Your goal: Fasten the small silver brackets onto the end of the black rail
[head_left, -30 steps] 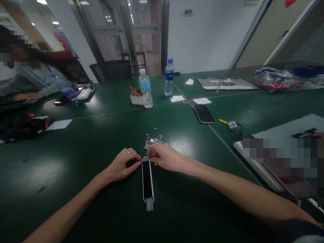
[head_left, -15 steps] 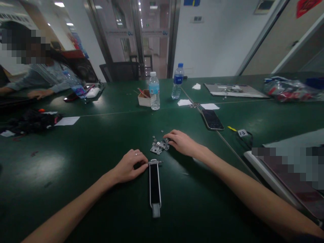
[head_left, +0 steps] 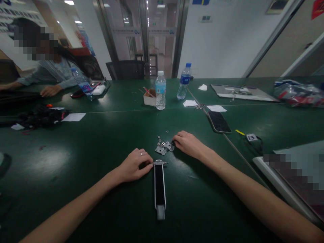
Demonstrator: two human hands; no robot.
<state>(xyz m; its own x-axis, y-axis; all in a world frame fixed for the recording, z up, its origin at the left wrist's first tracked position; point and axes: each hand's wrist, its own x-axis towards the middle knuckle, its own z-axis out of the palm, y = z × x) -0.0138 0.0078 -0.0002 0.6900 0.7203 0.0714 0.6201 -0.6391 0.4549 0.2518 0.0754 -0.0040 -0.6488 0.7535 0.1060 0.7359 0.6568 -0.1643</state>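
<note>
My left hand (head_left: 136, 165) pinches the left end of a small metal crosspiece (head_left: 160, 163) between thumb and fingertips. That piece lies across the top of a long black strip (head_left: 159, 185) with a white edge and a grey block at its near end. Just beyond lie several small metal plates (head_left: 164, 147) with holes, in a loose pile with a few small nuts (head_left: 159, 137). To the right of the pile rests my right hand (head_left: 188, 143), its fingers curled together at the plates' edge. Whatever its fingertips hold, if anything, is hidden.
Two water bottles (head_left: 160, 92) and a small open box (head_left: 150, 98) stand farther back. A phone (head_left: 219, 122) lies at right, beyond a laptop-like device (head_left: 278, 189). Another person (head_left: 55, 72) sits at far left, near a black tangled heap (head_left: 42, 116).
The whole view has shifted, so things appear farther right. My right hand has drawn slightly away from the plates, its fingers closer together. My left hand keeps its hold.
</note>
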